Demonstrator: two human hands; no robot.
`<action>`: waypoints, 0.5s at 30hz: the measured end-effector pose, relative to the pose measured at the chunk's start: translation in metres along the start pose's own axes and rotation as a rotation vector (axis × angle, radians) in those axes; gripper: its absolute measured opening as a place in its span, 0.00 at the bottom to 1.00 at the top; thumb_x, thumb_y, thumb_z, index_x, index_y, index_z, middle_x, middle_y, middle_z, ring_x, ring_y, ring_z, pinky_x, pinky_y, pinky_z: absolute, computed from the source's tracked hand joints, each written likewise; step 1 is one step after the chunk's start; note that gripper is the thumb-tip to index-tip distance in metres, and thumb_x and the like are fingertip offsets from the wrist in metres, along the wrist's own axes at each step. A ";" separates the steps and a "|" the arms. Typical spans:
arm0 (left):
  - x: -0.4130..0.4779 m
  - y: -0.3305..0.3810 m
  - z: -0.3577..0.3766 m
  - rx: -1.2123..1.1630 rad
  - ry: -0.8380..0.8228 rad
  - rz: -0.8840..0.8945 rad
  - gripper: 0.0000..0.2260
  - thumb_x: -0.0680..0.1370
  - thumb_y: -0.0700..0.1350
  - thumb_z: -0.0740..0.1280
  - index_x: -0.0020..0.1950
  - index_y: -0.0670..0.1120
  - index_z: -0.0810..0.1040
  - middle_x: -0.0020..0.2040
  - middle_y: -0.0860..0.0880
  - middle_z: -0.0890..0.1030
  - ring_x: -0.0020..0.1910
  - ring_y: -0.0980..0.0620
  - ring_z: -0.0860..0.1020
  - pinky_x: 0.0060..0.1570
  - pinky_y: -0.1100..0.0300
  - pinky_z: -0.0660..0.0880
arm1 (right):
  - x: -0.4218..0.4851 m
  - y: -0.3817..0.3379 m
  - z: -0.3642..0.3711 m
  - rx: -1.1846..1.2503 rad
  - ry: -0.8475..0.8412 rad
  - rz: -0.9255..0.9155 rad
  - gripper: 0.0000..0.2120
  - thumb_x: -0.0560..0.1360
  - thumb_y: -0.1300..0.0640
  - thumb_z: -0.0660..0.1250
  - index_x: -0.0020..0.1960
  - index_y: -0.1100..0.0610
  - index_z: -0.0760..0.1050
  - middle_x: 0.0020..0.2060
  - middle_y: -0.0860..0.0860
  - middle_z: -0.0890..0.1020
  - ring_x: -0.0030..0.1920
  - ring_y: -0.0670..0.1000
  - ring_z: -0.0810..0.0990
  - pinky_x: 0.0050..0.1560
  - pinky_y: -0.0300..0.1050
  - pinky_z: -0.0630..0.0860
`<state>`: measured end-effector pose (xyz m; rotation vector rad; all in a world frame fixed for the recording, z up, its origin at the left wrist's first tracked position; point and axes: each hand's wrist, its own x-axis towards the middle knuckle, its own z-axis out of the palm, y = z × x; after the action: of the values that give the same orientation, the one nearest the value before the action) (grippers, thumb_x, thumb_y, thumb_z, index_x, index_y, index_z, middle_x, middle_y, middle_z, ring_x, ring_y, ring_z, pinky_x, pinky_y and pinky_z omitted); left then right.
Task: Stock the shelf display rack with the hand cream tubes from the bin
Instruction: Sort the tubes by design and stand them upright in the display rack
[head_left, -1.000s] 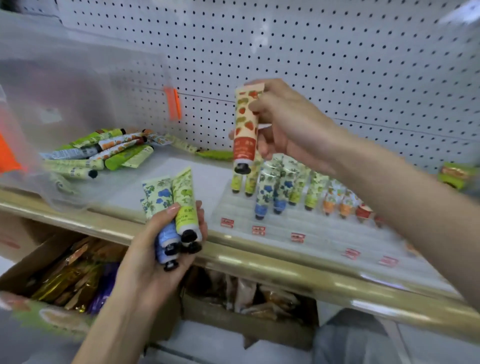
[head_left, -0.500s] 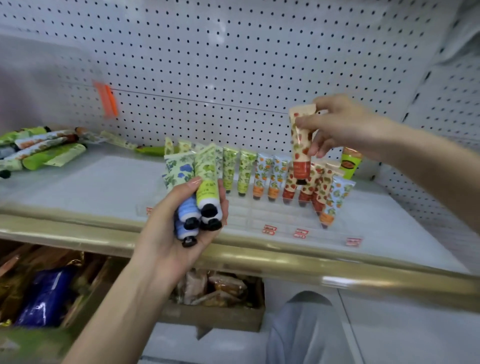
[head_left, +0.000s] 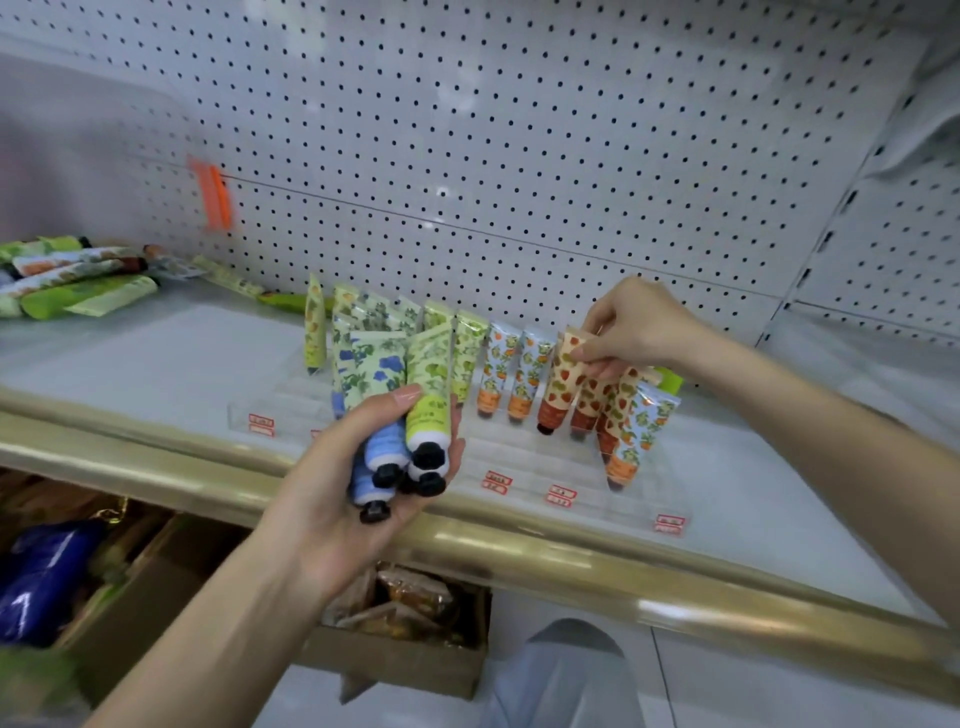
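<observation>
At the far left, loose hand cream tubes (head_left: 78, 280) lie on their sides in a heap, green, white and orange prints with dark caps, behind the hazy clear wall of the bin (head_left: 78, 171). An orange tab (head_left: 215, 195) shows in front of the white pegboard (head_left: 519, 130).

The clear display rack (head_left: 519, 457) sits on the shelf (head_left: 156, 353), with small red price labels (head_left: 496, 480) along its front. Its left end holds a yellow-green tube (head_left: 314, 332) standing cap down, then a cluster of pale leaf-print tubes.

In front of these, the left hand (head_left: 332, 509) is curled round a bundle of tubes (head_left: 395, 405), caps down. Two have blue bodies under a blue-flower print, and the others are lime with a green leaf print. All have black caps.

To the right, two tubes with orange bases (head_left: 491, 369) stand in the rack. Next to them the right hand (head_left: 634, 327) pinches the crimped top of a strawberry tube (head_left: 561, 379) between thumb and fingers. It is cream with red and green berries, a red-orange lower band and a black cap, and it is tilted, cap down at the rack. Whether it is seated cannot be told. More strawberry tubes (head_left: 589, 400) lean just beside it, and a pale blue tube with orange fruit (head_left: 641, 436) leans at the right end.

Below the gold shelf edge (head_left: 571, 561) is a cardboard box (head_left: 405, 660) of packets.
</observation>
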<state>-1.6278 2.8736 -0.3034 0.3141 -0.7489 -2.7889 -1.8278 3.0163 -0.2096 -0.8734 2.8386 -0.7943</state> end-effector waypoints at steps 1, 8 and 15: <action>0.000 -0.001 0.000 0.008 0.006 -0.004 0.15 0.60 0.41 0.74 0.45 0.40 0.85 0.53 0.40 0.83 0.48 0.45 0.82 0.46 0.53 0.81 | 0.001 0.001 0.000 -0.002 0.004 0.018 0.08 0.70 0.65 0.73 0.46 0.67 0.78 0.30 0.58 0.82 0.22 0.45 0.80 0.21 0.32 0.72; 0.001 -0.008 0.004 0.010 0.031 -0.046 0.15 0.60 0.40 0.74 0.45 0.39 0.83 0.54 0.38 0.82 0.48 0.44 0.82 0.48 0.51 0.81 | 0.005 0.012 0.007 0.034 -0.023 0.080 0.07 0.69 0.65 0.75 0.42 0.63 0.77 0.30 0.58 0.83 0.27 0.50 0.83 0.30 0.39 0.81; 0.004 -0.010 0.007 0.055 0.015 -0.050 0.11 0.58 0.40 0.75 0.38 0.41 0.86 0.52 0.39 0.83 0.48 0.44 0.82 0.46 0.52 0.81 | 0.006 0.013 0.012 0.021 -0.005 0.068 0.08 0.68 0.62 0.76 0.42 0.64 0.79 0.25 0.53 0.82 0.23 0.46 0.81 0.22 0.32 0.73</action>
<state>-1.6349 2.8837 -0.3032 0.3685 -0.8260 -2.8128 -1.8367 3.0173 -0.2259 -0.7711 2.8334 -0.8106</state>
